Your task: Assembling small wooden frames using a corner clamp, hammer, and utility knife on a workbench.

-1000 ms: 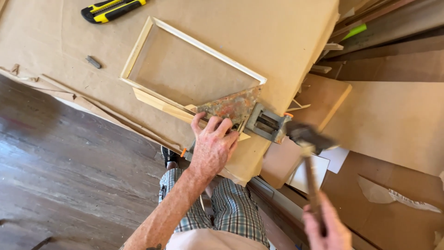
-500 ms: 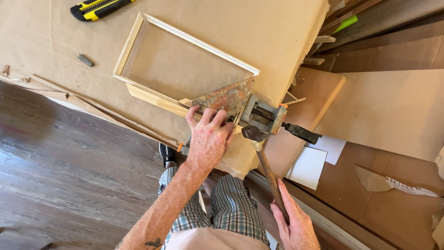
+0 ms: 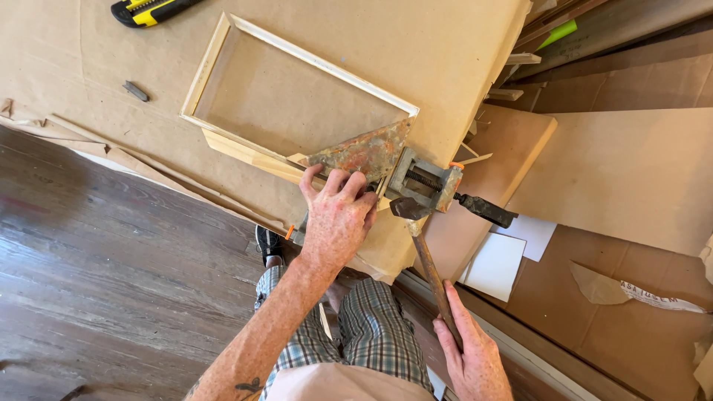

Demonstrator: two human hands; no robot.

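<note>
A pale wooden frame (image 3: pixel 223 70) lies on a paper-covered table (image 3: pixel 416 44), one corner held in a rusty metal corner clamp (image 3: pixel 360 152) with a dark screw handle (image 3: pixel 486 210). My left hand (image 3: pixel 336 219) presses flat on the clamp and the frame's near corner. My right hand (image 3: pixel 471 356) grips the wooden handle of a hammer (image 3: pixel 427 256), whose dark head (image 3: pixel 408 208) rests against the clamp at the frame corner.
A yellow and black utility knife (image 3: pixel 152 9) lies at the table's far edge, a small grey piece (image 3: pixel 136 90) nearby. Cardboard sheets (image 3: pixel 631 171), white panels (image 3: pixel 496 265) and wood offcuts (image 3: pixel 520 58) fill the right side. Dark wood floor (image 3: pixel 104 282) is on the left.
The hammer swung in from the right; its head went from raised beside the clamp to down against it. My left hand stayed pressed on the clamp.
</note>
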